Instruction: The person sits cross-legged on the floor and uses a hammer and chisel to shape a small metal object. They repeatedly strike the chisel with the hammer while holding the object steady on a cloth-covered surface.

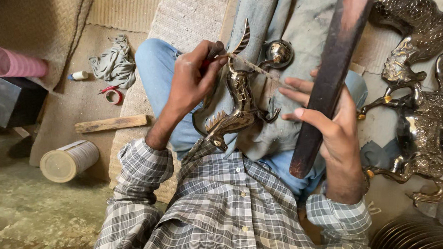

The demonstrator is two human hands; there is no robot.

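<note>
Here two hands [190, 81] [329, 130] work one brass horse [238, 106].

Left arm: reached forward from lower left, checked grey-and-white sleeve rolled above the wrist, forearm bare.
Left hand [194, 77]: raised over the lap, knuckles toward the camera, fingers curled and pinched shut at the tips against the thumb.
Right arm: came up from lower right, checked cuff at the wrist.
Right hand [329, 128]: back of the hand toward the camera, wrist bent, fingers [294, 93] stretched out straight and slightly spread, pointing left, not closed.
Spacing: the two hands were near each other, not touching.
</note>
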